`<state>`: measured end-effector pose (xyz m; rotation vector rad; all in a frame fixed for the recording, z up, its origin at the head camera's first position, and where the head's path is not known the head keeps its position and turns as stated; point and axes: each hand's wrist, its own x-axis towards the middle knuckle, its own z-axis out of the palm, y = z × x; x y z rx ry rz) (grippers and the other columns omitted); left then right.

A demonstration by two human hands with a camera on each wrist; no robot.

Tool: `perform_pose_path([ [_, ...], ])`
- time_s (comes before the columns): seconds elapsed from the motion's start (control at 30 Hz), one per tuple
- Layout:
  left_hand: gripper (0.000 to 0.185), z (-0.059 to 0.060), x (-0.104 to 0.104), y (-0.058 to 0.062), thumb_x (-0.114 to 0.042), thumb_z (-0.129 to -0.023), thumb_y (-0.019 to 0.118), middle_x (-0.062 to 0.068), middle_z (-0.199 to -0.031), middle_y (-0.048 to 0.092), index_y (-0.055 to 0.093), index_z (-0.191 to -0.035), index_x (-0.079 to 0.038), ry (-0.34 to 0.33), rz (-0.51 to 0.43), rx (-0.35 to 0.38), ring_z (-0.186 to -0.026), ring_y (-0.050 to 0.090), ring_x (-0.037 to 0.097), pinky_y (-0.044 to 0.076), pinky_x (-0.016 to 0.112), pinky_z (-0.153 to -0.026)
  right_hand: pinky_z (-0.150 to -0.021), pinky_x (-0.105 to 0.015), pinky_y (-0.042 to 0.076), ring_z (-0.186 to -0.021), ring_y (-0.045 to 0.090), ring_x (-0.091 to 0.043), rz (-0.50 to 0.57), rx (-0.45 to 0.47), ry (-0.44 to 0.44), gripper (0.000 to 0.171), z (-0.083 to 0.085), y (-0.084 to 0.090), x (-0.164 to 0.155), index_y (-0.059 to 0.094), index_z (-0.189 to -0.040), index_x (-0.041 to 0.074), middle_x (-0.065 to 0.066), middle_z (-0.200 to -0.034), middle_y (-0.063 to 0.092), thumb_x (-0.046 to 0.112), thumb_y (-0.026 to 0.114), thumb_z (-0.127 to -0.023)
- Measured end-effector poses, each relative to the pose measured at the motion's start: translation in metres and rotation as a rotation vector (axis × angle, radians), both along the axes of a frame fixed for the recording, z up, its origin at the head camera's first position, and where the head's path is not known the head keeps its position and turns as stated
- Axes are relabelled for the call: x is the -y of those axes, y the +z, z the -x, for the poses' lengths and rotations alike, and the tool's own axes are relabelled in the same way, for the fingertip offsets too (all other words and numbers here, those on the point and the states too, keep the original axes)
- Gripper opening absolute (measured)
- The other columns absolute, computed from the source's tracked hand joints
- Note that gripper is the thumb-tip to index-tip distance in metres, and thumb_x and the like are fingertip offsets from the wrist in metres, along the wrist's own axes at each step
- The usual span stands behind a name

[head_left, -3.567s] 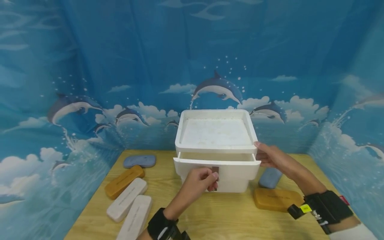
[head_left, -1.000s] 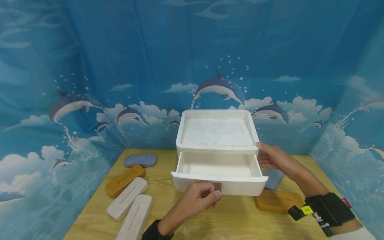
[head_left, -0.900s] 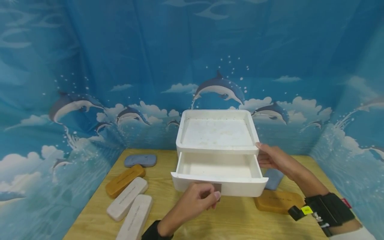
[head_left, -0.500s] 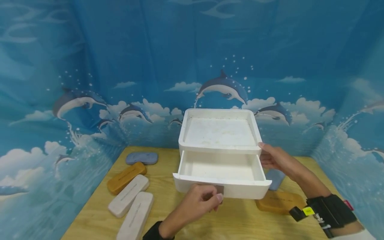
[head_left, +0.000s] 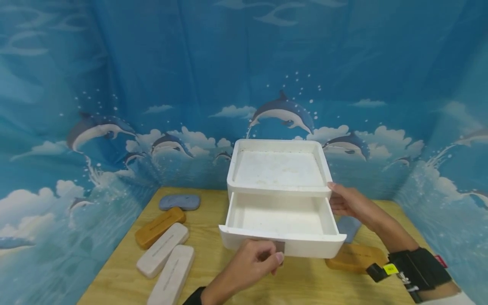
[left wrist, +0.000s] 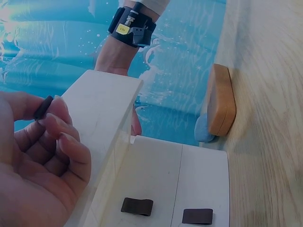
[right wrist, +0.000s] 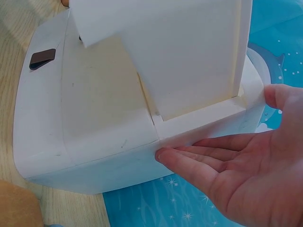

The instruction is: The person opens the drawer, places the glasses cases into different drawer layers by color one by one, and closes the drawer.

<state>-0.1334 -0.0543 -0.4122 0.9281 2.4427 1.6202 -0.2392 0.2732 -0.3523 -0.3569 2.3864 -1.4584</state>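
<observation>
A small white drawer cabinet [head_left: 278,187] with a shallow tray top stands at the back of the table. Its upper drawer [head_left: 312,249] is pulled well out, and nothing lies inside. My left hand [head_left: 249,264] pinches the dark brown pull tab [left wrist: 43,108] on the drawer front between thumb and fingers. Two more brown tabs show lower on the cabinet in the left wrist view. My right hand [head_left: 352,206] rests against the cabinet's right side, thumb at the top edge, the other fingers nearly straight along the wall [right wrist: 128,156].
On the left of the wooden table [head_left: 213,237] lie a blue-grey oblong case [head_left: 179,202], an orange one [head_left: 160,228] and two whitish ones [head_left: 163,250]. Right of the cabinet are another blue-grey case [head_left: 348,228] and an orange one [head_left: 358,257]. A dolphin-printed curtain [head_left: 190,84] hangs behind.
The upper drawer has slid from slightly open to far out, as my left hand drew its tab toward me. My right hand has stayed against the cabinet's side.
</observation>
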Motion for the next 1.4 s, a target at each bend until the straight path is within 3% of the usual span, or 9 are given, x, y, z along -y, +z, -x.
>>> perform_pose_path([
  [0.4,0.036,-0.006,-0.001,-0.002,-0.024,-0.101,0.064,0.009,-0.07,0.069,0.063,-0.068,-0.01,-0.022,-0.016,-0.037,-0.061,0.046,-0.01,0.041,0.011,-0.057,-0.101,-0.044,0.057,-0.132,0.063,-0.039,-0.013,0.02,-0.012,0.077,0.002,0.001,0.0,0.029,-0.161,-0.003,-0.031,-0.156,0.045,0.056,0.03,-0.111],
  [0.63,0.034,-0.008,0.001,-0.003,-0.024,-0.101,0.064,0.012,-0.069,0.068,0.066,-0.071,-0.008,-0.053,-0.032,-0.011,-0.061,0.048,-0.009,0.042,0.012,-0.056,-0.097,-0.042,0.059,-0.129,0.065,-0.038,0.002,-0.007,-0.009,0.075,0.001,-0.001,-0.001,0.03,-0.161,-0.002,-0.031,-0.155,0.047,0.055,0.028,-0.111],
  [1.0,0.033,-0.012,0.002,-0.005,-0.022,-0.102,0.062,0.012,-0.068,0.068,0.066,-0.073,-0.007,-0.097,-0.043,-0.053,-0.067,0.051,-0.012,0.049,0.013,-0.061,-0.104,-0.045,0.054,-0.13,0.065,-0.035,-0.038,0.032,-0.06,0.084,0.004,0.001,0.001,0.033,-0.158,-0.008,-0.031,-0.153,0.049,0.06,0.031,-0.109],
  [1.4,0.033,-0.014,0.007,-0.006,-0.02,-0.103,0.06,0.009,-0.068,0.07,0.066,-0.074,-0.007,-0.106,-0.046,-0.118,-0.067,0.051,-0.013,0.05,0.015,-0.059,-0.1,-0.044,0.057,-0.124,0.069,-0.032,-0.029,0.066,-0.081,0.086,0.006,0.003,0.005,0.033,-0.156,-0.012,-0.031,-0.146,0.056,0.06,0.034,-0.108],
])
